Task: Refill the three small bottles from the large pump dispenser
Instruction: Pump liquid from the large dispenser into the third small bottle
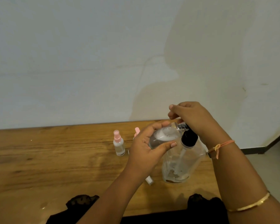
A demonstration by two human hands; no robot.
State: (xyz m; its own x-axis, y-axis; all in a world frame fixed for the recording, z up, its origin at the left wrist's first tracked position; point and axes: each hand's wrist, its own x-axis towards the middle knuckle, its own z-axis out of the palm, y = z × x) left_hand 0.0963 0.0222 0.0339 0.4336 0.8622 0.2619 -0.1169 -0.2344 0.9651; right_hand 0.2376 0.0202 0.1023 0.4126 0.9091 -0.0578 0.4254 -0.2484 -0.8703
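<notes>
The large clear pump dispenser [183, 160] stands on the wooden table [55, 159], its black pump collar at the top. My right hand [192, 117] rests over the pump head with fingers curled around it. My left hand [145, 147] grips a small clear bottle [162, 138], tilted sideways with its mouth at the pump's nozzle. A second small bottle with a pink spray top [118, 143] stands upright to the left. Behind my left hand only the pink top [137, 131] of a third bottle shows.
A small white cap [149, 180] lies on the table under my left forearm. A wall rises right behind the table's far edge. Dark fabric lies along the table's near edge. The table ends to the right of the dispenser, with floor beyond.
</notes>
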